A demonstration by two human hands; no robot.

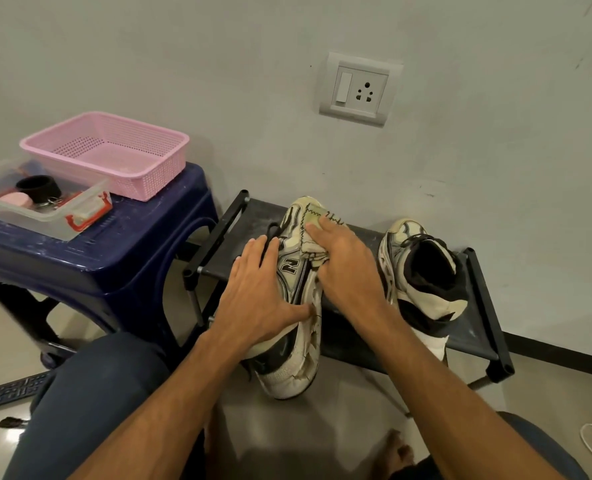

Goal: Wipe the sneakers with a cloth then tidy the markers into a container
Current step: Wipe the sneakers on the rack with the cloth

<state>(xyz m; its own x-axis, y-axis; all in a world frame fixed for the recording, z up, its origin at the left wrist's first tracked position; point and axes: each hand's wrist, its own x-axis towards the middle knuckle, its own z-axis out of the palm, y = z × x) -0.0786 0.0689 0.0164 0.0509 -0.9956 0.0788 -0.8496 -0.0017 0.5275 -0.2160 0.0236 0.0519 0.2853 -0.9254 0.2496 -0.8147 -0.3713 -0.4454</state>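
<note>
My right hand (348,268) lies palm-down with fingers flattened on the cloth (313,233), a pale rag with dark stitching along its edge, pressing it against the upper of the near sneaker (292,306); the fingers are extended and press rather than pinch. My left hand (256,292) is spread open over the same shoe's other flank, thumb toward the sole, steadying it without closing around it.

This sneaker rests tipped on its side on the black rack (474,341). Its long axis runs away from me, heel hanging off the near edge toward my knees, toe pointing at the wall. I judge that the next stroke must therefore travel along that axis, toe to heel or back, with the right hand doing the wiping and the left bracing.

The second sneaker (422,275) stands upright on the rack to my right, apart from the first and nearer my right hand.

To my left, on the blue stool (114,258), sit a pink basket (114,154) and a clear box (45,206) of small items. I cannot make out any markers.
</note>
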